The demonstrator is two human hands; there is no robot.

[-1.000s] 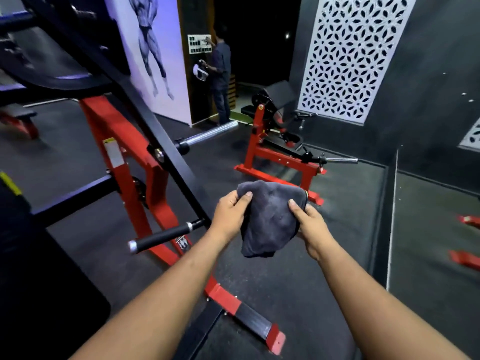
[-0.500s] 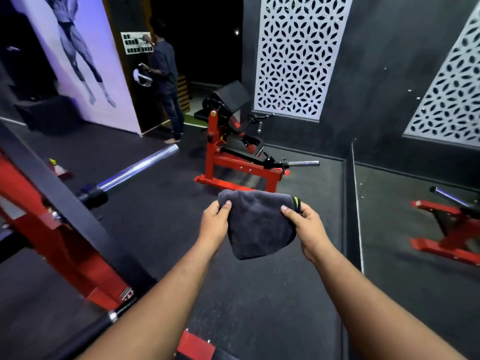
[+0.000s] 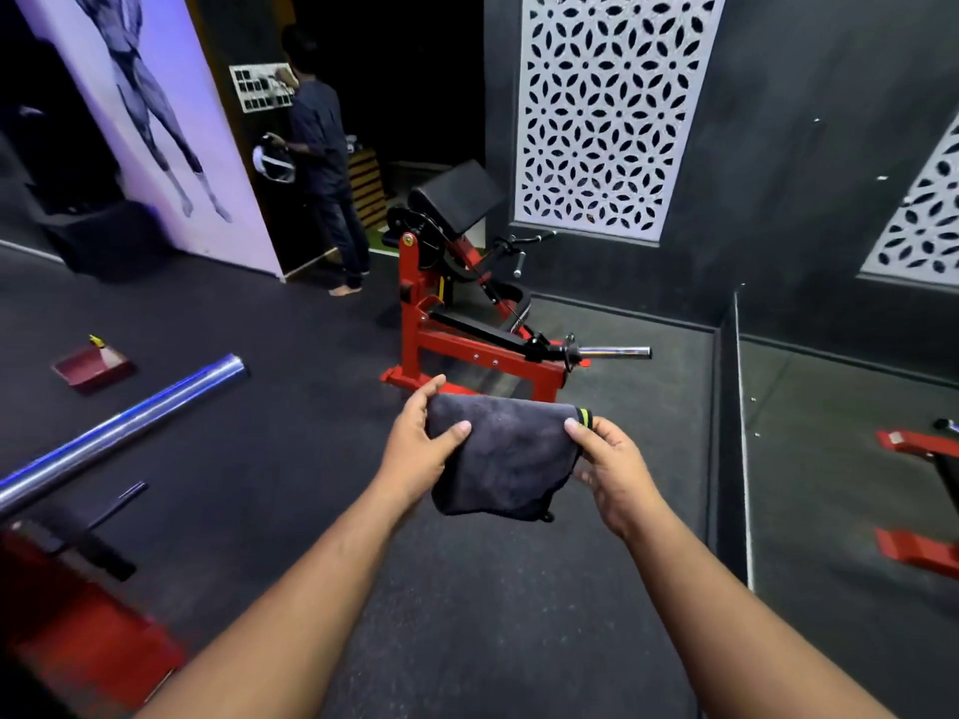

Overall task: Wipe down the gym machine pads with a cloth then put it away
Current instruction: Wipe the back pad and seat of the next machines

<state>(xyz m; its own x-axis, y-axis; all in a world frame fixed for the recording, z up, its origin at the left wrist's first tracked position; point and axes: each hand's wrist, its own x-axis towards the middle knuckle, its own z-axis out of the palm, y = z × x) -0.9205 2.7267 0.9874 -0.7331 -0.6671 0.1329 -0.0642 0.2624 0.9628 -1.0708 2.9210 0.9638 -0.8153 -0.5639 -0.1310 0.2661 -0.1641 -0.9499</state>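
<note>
Dark rubber floor (image 3: 493,640) fills most of the view, w/ dark walls behind. All places below are given rel. to the red curl machine (image 3: 467,324), which stands mid-frame on the floor.

Left of the machine: a tall pale poster panel (image 3: 155,121) w/ a muscle-figure print. Behind the machine & to its right: a white cut-out lattice panel (image 3: 612,111) on the wall; a 2nd one farther right at the frame edge. Just left of the machine & behind it, a person (image 3: 324,163) in dark clothes stands facing away, one hand up at a small white board. Well left of the machine & nearer the camera: a chrome bar (image 3: 124,428) running diagonally, part of another red frame at the lower-left corner. The machine's black angled pad (image 3: 456,197) sits at its top; a chrome sleeve sticks out at its right end. Left of the machine on the floor, a small red tray (image 3: 91,368).

In front of the machine, held in the air: dark grey cloth (image 3: 506,459), folded, hanging down. Left hand (image 3: 420,448) grips its left top edge, thumb on the front. Right hand (image 3: 612,469) pinches the right top corner by a yellow-striped tag.
</note>
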